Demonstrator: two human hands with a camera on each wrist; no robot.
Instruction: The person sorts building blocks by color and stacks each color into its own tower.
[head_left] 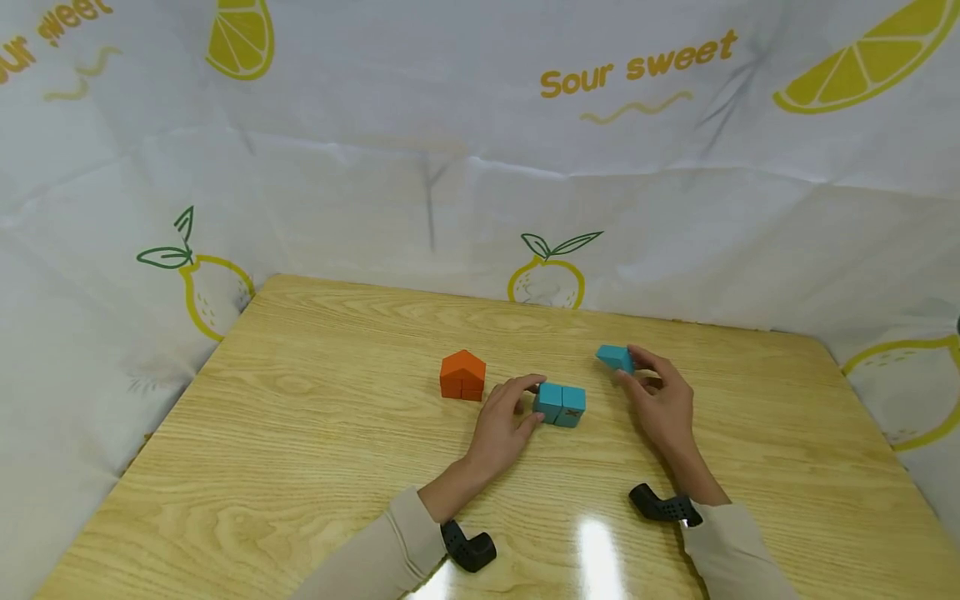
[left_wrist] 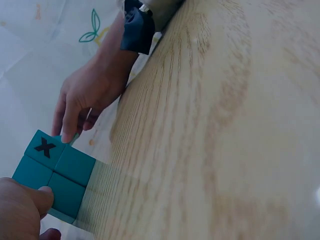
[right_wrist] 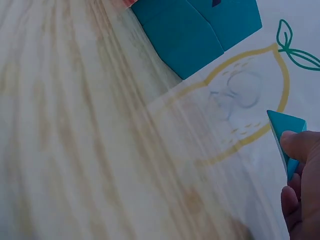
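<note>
My left hand (head_left: pixel 497 432) holds the left side of a blue block stack (head_left: pixel 561 403) between thumb and fingers. Four-part seams and a dark X mark show on the stack's face (left_wrist: pixel 75 164) in the left wrist view, where the left thumb (left_wrist: pixel 45 197) presses on it. To the right of the stack and slightly farther back, my right hand (head_left: pixel 666 410) pinches a blue triangular block (head_left: pixel 613 357). The right wrist view shows the thumb on one side of this wedge (right_wrist: pixel 290 122), apart from the stack.
An orange house-shaped group of blocks (head_left: pixel 462 375) with a peaked top stands left of the blue stack. Wood-grain tabletop (head_left: pixel 315 400) surrounds everything. A white lemon-print cloth (head_left: pixel 360 217) hangs behind the table's far edge and along its sides.
</note>
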